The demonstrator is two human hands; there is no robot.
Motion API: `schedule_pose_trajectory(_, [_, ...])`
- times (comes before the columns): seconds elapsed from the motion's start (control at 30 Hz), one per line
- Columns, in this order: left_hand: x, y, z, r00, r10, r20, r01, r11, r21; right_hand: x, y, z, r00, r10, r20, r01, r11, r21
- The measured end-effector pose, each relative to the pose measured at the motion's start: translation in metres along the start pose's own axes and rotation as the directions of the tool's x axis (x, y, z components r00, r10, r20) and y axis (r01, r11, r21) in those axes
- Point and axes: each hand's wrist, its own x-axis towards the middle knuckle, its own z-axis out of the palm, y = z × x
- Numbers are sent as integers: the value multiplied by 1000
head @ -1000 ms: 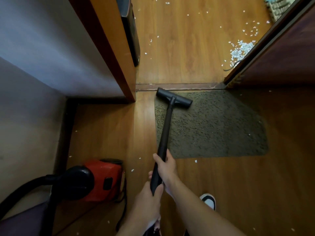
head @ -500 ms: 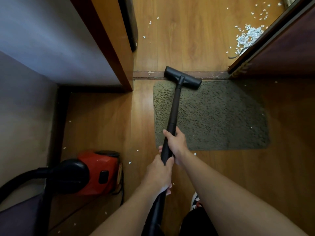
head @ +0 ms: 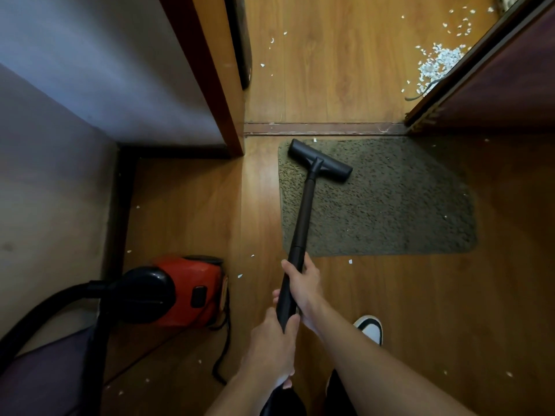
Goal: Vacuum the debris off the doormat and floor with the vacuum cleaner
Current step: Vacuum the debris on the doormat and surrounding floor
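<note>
While the right hand (head: 303, 283) and left hand (head: 271, 340) clasp the wand (head: 304, 211), its nozzle (head: 319, 160) sits on the doormat (head: 390, 211).
Fingers of both curl round it, the right ahead; its long axis points away from them, the debris pile (head: 435, 63) further right.

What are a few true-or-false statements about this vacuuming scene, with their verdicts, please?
1. The floor nozzle rests on the doormat. True.
2. The red canister stands left of the wand. True.
3. Only one hand holds the wand. False: the right hand and the left hand both grip it.
4. The biggest scrap pile lies on the doormat. False: the heap of white scraps lies on the floor beyond the threshold.
</note>
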Motion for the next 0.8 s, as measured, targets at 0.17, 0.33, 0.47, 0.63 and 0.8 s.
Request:
schedule_pose_trajectory(0.17, [-7,-21,12,998,-38,43,38,999,-15,-14,21,-8,1000,-9,1,9,1000,4])
schedule_pose_trajectory(0.33, [1,-1,16,999,49,-9,-50,998,-41,10,8,-15,998,-42,-38,41,999,-24])
schedule_pose_trajectory(0.47, [15,26,14,995,92,-48,-95,993,-64,33,-20,-15,995,-90,-42,88,995,-48])
schedule_pose_trajectory(0.63, [31,56,13,998,48,-34,-53,981,-187,56,-48,-17,997,-72,-30,70,995,-70])
schedule_pose_trajectory(0.8, [39,73,14,999,28,-38,-34,983,-178,68,-59,-22,998,-44,-39,42,997,-60])
